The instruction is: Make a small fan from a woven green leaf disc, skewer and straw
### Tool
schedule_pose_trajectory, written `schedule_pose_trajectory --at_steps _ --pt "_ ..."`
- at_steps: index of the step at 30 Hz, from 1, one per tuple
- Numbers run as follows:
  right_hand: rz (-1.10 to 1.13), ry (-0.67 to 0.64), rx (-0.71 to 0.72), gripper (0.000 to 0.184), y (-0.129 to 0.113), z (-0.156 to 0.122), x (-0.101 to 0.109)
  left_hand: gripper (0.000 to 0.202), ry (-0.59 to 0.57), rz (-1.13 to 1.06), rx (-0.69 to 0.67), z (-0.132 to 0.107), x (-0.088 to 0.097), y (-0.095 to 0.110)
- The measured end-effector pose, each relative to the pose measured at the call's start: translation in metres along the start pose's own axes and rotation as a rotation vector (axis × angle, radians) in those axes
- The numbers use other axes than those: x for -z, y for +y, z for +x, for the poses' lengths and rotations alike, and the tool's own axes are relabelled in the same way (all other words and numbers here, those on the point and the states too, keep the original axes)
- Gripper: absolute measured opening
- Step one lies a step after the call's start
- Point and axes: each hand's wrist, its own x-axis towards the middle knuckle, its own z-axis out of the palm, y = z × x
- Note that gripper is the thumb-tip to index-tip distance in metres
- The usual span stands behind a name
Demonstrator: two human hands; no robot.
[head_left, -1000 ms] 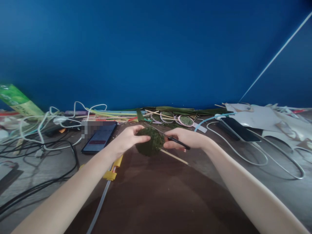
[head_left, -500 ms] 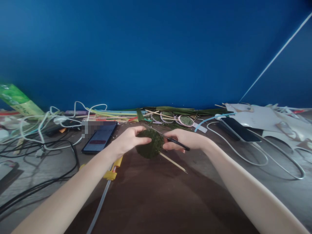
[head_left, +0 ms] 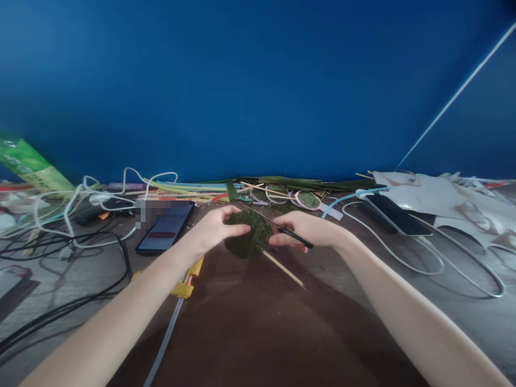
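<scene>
My left hand (head_left: 220,228) grips the left edge of a round, dark green woven-leaf fan (head_left: 244,244) between thumb and fingers. A pale wooden stick (head_left: 284,269) sticks out from the fan's lower right, its split end toward me. In my right hand (head_left: 300,228), closed at the fan's right edge, is a slim black-handled tool (head_left: 294,236). Its thin shaft lies across the upper part of the fan, pointing up and left; its exact kind is unclear. Some right fingertips are hidden behind the tool and fan.
Behind my hands lie long green leaves (head_left: 286,181), thin sticks and small round woven fans (head_left: 308,200). A tablet (head_left: 165,226) and tangled white cables (head_left: 84,193) are at left, near a yellow tool (head_left: 183,290). At right are a phone (head_left: 397,215) and white sheets (head_left: 435,193).
The fan has tilted slightly and its stick end has shifted a little left and toward me. The tool's thin tip has moved slightly up and left. Both hands keep their holds.
</scene>
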Motion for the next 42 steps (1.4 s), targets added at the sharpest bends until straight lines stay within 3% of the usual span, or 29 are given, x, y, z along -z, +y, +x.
schedule_pose_trajectory --at_steps 19,31,42 --pt "-0.014 -0.021 -0.017 0.029 -0.0038 0.0001 0.0 0.034 -0.02 0.049 -0.008 0.0001 0.0003 -0.0019" --pt "-0.022 0.009 -0.009 0.03 0.0024 0.0026 -0.0003 0.043 0.037 -0.056 0.0 0.0026 0.0013 -0.0053" --pt "0.008 -0.017 -0.016 0.031 -0.0039 0.0015 -0.0022 0.036 -0.05 0.022 -0.023 0.0003 0.0017 -0.0047"
